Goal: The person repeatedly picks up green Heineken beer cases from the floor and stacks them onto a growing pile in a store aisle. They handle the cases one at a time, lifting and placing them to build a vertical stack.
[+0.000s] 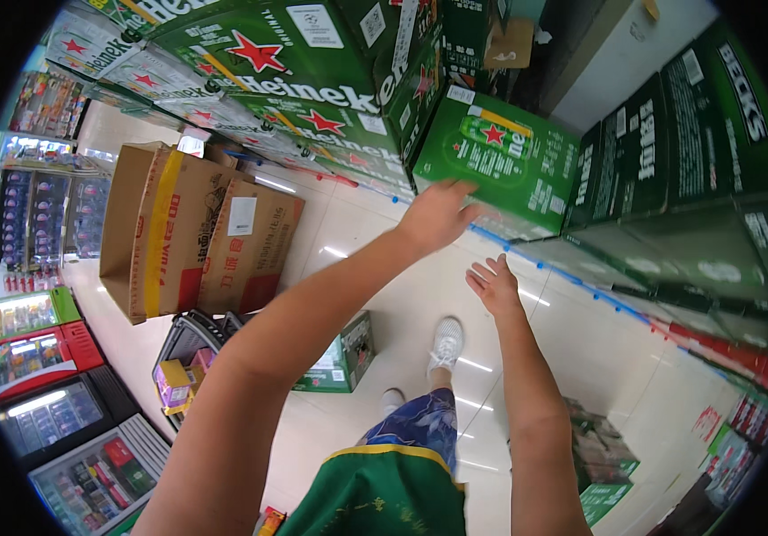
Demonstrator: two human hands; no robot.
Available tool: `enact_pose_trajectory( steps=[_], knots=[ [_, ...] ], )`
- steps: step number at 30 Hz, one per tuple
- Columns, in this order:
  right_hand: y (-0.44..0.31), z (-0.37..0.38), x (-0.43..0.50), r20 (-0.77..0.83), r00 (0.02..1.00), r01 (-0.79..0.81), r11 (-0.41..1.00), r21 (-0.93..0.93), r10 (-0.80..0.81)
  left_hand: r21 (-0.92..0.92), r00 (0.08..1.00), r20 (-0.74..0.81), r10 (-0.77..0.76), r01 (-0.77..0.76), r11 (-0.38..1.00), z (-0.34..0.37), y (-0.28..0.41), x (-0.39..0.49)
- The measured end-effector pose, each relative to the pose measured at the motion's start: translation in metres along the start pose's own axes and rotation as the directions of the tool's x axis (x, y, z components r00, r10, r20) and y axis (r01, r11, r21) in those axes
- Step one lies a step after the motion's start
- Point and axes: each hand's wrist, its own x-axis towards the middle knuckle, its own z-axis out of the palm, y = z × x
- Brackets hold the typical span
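My left hand (439,213) is at the near left corner of a green Heineken beer carton (501,164), its fingers bent at the edge; whether it grips the carton I cannot tell. The carton lies between a tall stack of Heineken cartons (317,74) and a stack of dark green Beck's cartons (672,147). Below the carton's near edge, my right hand (494,285) hangs over the tiled floor with its fingers spread, holding nothing.
Brown cardboard boxes (183,234) stand at the left, beside a black basket (189,335) with purple and yellow packs. Another green carton (337,358) is on the floor near my feet, and more cartons (601,449) sit at lower right. Drink coolers (55,415) line the far left.
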Motion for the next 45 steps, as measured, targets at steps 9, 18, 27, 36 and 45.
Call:
enact_pose_trajectory(
  steps=[9,18,27,36,45],
  knots=[
    [-0.043,0.033,0.041,-0.029,1.000,0.008,0.844,0.537,0.010,0.385,0.981,0.144,-0.133,0.068,0.920,0.046,-0.015,0.181],
    [-0.035,0.025,0.073,-0.029,0.997,-0.030,0.735,0.677,0.067,0.490,0.989,0.138,-0.044,-0.030,0.871,0.050,-0.019,0.192],
    [0.003,0.042,0.043,0.356,0.850,0.023,0.703,0.711,-0.388,0.388,0.912,0.337,-0.235,0.093,0.917,0.040,-0.019,0.134],
    [0.074,-0.031,0.009,0.433,0.752,0.127,0.754,0.645,-0.497,0.298,0.971,0.212,-0.110,0.043,0.954,0.057,-0.021,0.052],
    [0.117,-0.061,-0.170,-0.648,0.760,0.414,0.804,0.427,-0.047,-0.261,0.650,0.424,-0.631,0.755,0.602,0.105,-0.058,-0.175]
  ],
)
